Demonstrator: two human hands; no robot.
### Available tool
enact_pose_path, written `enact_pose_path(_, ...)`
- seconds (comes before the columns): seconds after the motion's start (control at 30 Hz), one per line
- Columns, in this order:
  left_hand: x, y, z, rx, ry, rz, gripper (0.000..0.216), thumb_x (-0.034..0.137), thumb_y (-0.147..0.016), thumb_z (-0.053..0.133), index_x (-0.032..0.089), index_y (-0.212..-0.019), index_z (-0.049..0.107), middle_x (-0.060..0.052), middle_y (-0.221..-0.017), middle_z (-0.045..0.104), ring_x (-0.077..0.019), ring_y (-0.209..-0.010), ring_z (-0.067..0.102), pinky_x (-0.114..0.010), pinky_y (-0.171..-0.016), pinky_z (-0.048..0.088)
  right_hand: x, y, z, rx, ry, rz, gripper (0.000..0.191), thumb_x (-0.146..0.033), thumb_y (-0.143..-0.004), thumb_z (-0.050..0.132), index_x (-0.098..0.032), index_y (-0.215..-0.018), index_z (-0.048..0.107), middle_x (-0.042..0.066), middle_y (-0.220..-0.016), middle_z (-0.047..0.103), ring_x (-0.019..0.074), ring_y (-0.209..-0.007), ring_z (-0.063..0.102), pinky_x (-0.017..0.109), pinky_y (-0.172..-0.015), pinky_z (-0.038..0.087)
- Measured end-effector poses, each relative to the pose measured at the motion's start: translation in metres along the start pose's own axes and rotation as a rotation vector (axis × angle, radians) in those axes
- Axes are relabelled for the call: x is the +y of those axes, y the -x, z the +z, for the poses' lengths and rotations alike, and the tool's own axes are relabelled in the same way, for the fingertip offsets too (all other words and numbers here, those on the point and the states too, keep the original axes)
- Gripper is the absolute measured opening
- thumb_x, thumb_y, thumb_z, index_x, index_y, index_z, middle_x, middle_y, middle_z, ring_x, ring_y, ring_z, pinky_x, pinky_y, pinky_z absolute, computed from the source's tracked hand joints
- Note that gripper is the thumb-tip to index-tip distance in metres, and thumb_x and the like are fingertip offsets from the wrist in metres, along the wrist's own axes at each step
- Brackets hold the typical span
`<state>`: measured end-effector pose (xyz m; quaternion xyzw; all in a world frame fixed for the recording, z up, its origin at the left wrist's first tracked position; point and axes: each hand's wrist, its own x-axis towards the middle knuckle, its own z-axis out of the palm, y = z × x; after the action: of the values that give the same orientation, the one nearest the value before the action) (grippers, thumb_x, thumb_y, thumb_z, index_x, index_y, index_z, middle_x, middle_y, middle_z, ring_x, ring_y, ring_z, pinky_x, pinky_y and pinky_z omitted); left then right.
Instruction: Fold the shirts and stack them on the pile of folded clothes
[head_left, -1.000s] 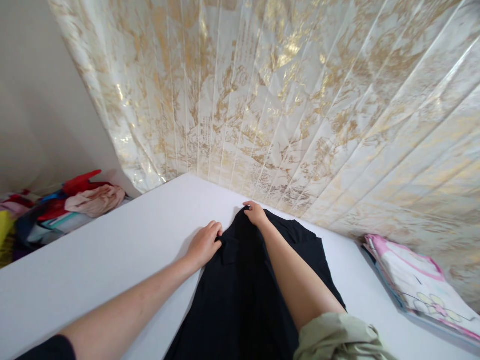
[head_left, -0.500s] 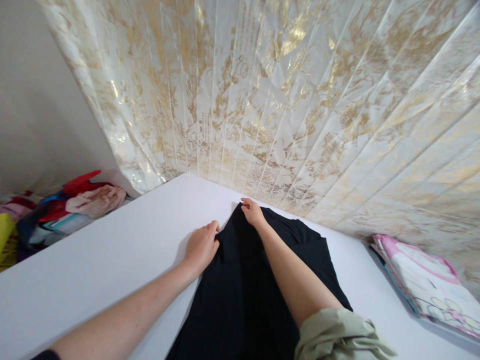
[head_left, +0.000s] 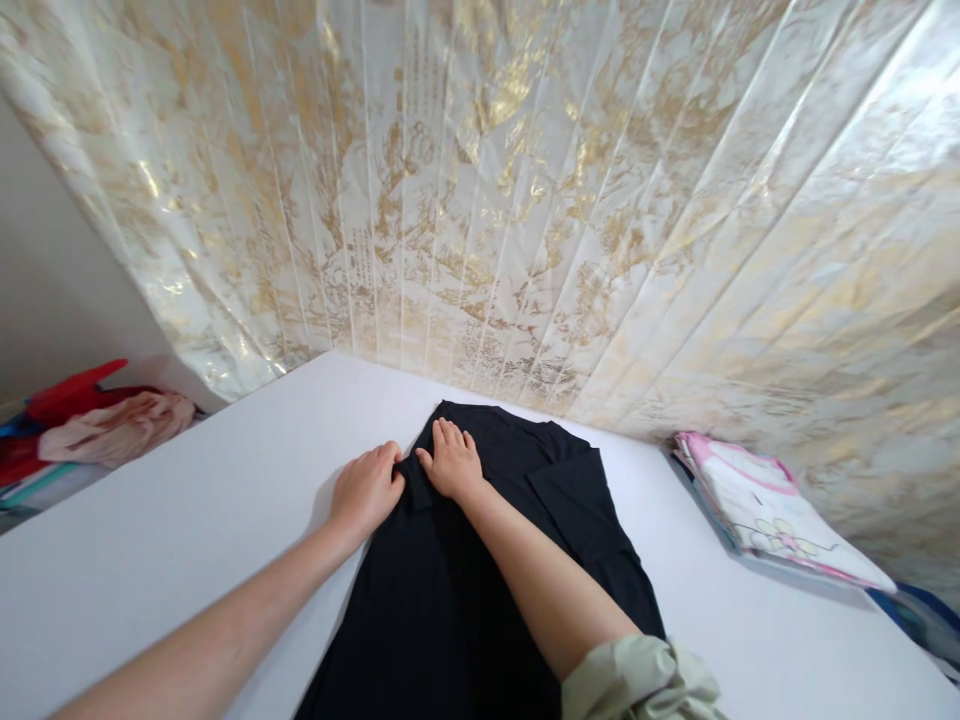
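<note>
A black T-shirt lies spread on the white table, its far edge close to the curtain and its near part cut off by the bottom of the view. A short sleeve is folded inward on its right side, and a small flap is turned over at the left edge. My left hand pinches that left edge with thumb and curled fingers. Flat on the shirt near its far left corner rests my right hand, fingers stretched out. The right forearm covers part of the fabric.
A pile of folded clothes, white and pink on top, sits at the table's right. Beyond the left edge is a heap of red and pale pink clothes. A white and gold curtain hangs along the far side.
My right hand has let go of the far corner and now lies flat on the shirt, slightly nearer. The left edge is turned inward. The camera has swung right.
</note>
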<state>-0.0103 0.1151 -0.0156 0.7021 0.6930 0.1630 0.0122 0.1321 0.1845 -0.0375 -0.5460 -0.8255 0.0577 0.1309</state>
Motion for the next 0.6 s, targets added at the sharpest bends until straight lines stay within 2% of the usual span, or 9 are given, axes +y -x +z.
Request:
enact_pose_path(0.1,-0.004,0.002,0.000,0.034,0.037,0.010,0.021,0.014,-0.082,0.044,0.021,-0.100,0.052,-0.006,-0.102,0.064,-0.0214,-0.092,0.063,-0.032,-0.079,0.045,0.008,0.004,-0.013,-0.032,-0.034,-0.006,0.064,-0.051,-0.096,0.037,-0.015,-0.149,0.033,0.012,-0.156,0.030,0.0243,-0.144,0.025,0.044,-0.116,0.019)
enact_pose_path(0.17,-0.010,0.003,0.002,0.044,0.105,0.017,0.024,0.012,-0.080,0.043,0.021,-0.101,0.051,-0.007,-0.105,0.063,-0.0207,-0.094,0.063,-0.032,-0.081,0.046,0.023,0.013,-0.026,0.005,-0.032,0.004,0.061,-0.048,-0.096,0.037,-0.016,-0.148,0.035,0.010,-0.155,0.033,0.0230,-0.143,0.027,0.041,-0.116,0.021)
enact_pose_path(0.23,-0.015,0.003,0.006,0.058,0.191,0.009,0.027,0.010,-0.079,0.042,0.021,-0.102,0.052,-0.007,-0.106,0.062,-0.0195,-0.097,0.063,-0.031,-0.084,0.048,0.048,0.027,-0.041,0.079,0.005,0.057,0.056,-0.042,-0.097,0.038,-0.016,-0.146,0.037,0.010,-0.153,0.037,0.0219,-0.141,0.029,0.039,-0.115,0.023)
enact_pose_path(0.3,-0.019,0.002,0.010,0.080,0.254,-0.022,0.029,0.009,-0.079,0.041,0.020,-0.103,0.053,-0.007,-0.106,0.063,-0.0193,-0.098,0.064,-0.031,-0.085,0.049,0.079,0.045,-0.056,0.093,0.054,0.168,0.052,-0.038,-0.097,0.039,-0.017,-0.145,0.039,0.011,-0.151,0.039,0.0223,-0.140,0.032,0.039,-0.113,0.026)
enact_pose_path(0.37,-0.020,0.000,0.012,0.112,0.277,-0.059,0.030,0.010,-0.080,0.040,0.018,-0.105,0.054,-0.008,-0.105,0.063,-0.0209,-0.097,0.064,-0.033,-0.086,0.050,0.108,0.065,-0.066,0.042,0.086,0.240,0.052,-0.040,-0.097,0.041,-0.021,-0.145,0.040,0.009,-0.152,0.037,0.0236,-0.140,0.031,0.042,-0.112,0.026)
enact_pose_path(0.43,-0.017,0.000,0.010,0.165,0.270,-0.062,0.030,0.012,-0.081,0.040,0.016,-0.108,0.054,-0.011,-0.106,0.061,-0.0229,-0.099,0.063,-0.035,-0.087,0.049,0.129,0.082,-0.071,-0.029,0.087,0.235,0.050,-0.042,-0.096,0.043,-0.026,-0.144,0.042,0.007,-0.152,0.038,0.0237,-0.139,0.032,0.045,-0.110,0.026)
enact_pose_path(0.53,-0.001,0.001,0.000,0.252,0.247,0.046,0.028,0.017,-0.085,0.040,0.015,-0.110,0.054,-0.012,-0.109,0.059,-0.0249,-0.103,0.059,-0.039,-0.092,0.047,0.142,0.094,-0.074,-0.018,0.071,0.194,0.038,-0.040,-0.098,0.039,-0.029,-0.130,0.057,0.005,-0.139,0.053,0.0216,-0.128,0.046,0.041,-0.105,0.031)
enact_pose_path(0.6,0.016,0.005,-0.007,0.237,0.256,0.196,0.025,0.020,-0.088,0.041,0.018,-0.107,0.056,-0.010,-0.109,0.060,-0.0246,-0.104,0.057,-0.040,-0.094,0.045,0.141,0.091,-0.077,0.043,0.077,0.183,0.036,-0.036,-0.099,0.036,-0.027,-0.120,0.063,0.006,-0.125,0.061,0.0206,-0.117,0.053,0.037,-0.100,0.035)
